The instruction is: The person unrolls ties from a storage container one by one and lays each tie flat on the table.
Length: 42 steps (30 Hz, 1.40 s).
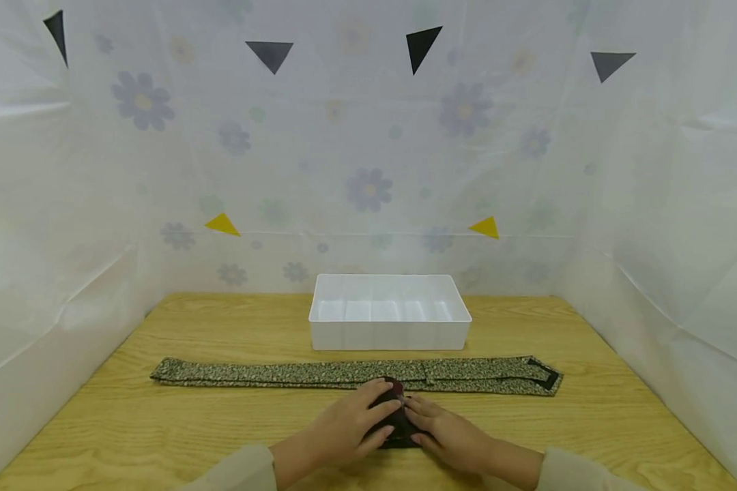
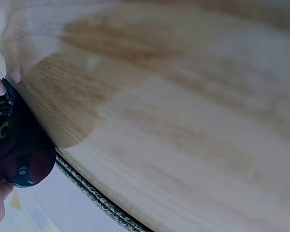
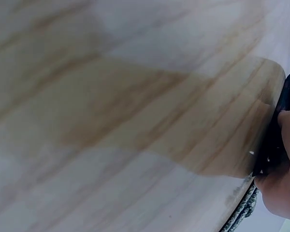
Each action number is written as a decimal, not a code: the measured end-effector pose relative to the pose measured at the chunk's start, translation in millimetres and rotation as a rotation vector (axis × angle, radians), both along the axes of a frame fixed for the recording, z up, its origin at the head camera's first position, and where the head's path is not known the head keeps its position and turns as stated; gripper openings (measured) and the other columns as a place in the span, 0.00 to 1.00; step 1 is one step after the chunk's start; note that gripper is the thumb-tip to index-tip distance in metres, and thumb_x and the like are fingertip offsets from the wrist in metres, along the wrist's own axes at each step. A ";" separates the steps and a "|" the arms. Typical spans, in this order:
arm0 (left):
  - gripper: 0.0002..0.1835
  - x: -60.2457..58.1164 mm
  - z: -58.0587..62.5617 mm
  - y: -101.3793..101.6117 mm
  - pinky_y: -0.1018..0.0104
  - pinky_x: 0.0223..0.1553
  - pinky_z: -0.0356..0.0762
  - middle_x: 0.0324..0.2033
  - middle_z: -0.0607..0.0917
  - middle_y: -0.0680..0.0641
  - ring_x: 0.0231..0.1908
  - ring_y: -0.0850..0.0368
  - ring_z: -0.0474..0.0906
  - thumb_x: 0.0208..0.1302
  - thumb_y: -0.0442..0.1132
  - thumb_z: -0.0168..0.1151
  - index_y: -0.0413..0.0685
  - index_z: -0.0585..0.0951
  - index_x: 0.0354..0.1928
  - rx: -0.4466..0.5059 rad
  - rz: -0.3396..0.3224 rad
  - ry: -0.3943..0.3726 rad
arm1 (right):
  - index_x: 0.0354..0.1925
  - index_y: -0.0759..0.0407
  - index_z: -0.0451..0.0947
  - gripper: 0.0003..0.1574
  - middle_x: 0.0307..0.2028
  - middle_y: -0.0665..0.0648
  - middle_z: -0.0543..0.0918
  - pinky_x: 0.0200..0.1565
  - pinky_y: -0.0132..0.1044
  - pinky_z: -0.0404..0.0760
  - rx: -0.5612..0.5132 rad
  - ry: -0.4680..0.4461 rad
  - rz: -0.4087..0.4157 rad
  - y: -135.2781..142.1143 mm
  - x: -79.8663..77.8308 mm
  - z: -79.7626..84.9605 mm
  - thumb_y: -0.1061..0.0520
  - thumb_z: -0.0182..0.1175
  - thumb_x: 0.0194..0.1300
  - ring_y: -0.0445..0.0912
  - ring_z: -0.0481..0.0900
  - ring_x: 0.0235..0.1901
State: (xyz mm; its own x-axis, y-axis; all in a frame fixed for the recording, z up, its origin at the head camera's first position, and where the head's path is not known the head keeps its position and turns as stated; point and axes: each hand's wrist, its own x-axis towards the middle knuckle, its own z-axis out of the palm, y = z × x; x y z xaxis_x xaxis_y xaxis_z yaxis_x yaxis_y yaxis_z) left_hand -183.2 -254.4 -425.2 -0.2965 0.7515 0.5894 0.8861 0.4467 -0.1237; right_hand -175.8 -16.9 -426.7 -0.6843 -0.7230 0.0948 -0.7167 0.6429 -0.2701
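A folded dark cloth (image 1: 399, 431) with maroon and gold patterning lies between both hands, low in the middle of the head view. My left hand (image 1: 342, 421) grips it from the left, fingers spread over its top and thumb at its near edge. From the right, my right hand (image 1: 457, 435) holds its other side, fingertips on top and thumb near the front. The cloth (image 2: 26, 150) shows a rounded, bulging end in the left wrist view. Just beyond the hands, a green floral necktie (image 1: 270, 373) lies lengthwise across the table, folded double, its pointed end to the right.
Behind the necktie stands a white box (image 1: 389, 336) with divided compartments. The wood-grain table (image 1: 129, 423) is enclosed by pale curtains (image 1: 368, 136) with flower prints and triangles.
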 end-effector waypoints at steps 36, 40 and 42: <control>0.16 9.0 -2.8 -2.4 0.58 0.51 0.79 0.49 0.80 0.42 0.54 0.46 0.76 0.64 0.50 0.56 0.45 0.80 0.44 0.087 0.103 -0.044 | 0.64 0.64 0.65 0.30 0.66 0.63 0.64 0.58 0.51 0.72 0.063 -0.069 -0.040 -2.0 -1.7 2.0 0.49 0.47 0.71 0.58 0.63 0.65; 0.16 9.9 -3.1 -1.4 0.60 0.48 0.80 0.46 0.81 0.43 0.51 0.48 0.78 0.61 0.51 0.60 0.46 0.79 0.41 0.116 0.142 -0.014 | 0.64 0.64 0.65 0.30 0.66 0.63 0.65 0.58 0.50 0.73 0.063 -0.067 -0.043 -2.7 -1.4 2.8 0.49 0.48 0.70 0.58 0.63 0.65; 0.16 10.5 -3.0 -1.2 0.61 0.48 0.80 0.44 0.81 0.44 0.50 0.49 0.79 0.59 0.51 0.62 0.46 0.79 0.39 0.130 0.160 -0.003 | 0.64 0.64 0.65 0.30 0.66 0.63 0.65 0.58 0.50 0.73 0.065 -0.068 -0.043 -3.0 -1.4 3.2 0.50 0.48 0.70 0.58 0.63 0.65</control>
State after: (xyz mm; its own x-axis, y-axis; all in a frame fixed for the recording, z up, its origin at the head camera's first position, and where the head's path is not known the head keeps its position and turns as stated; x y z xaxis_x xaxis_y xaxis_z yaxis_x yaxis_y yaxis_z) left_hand -172.7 -255.7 -428.2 -0.4078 0.6126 0.6770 0.8031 0.5934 -0.0532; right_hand -177.2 -20.0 -423.6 -0.7181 -0.6959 0.0013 -0.6696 0.6905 -0.2737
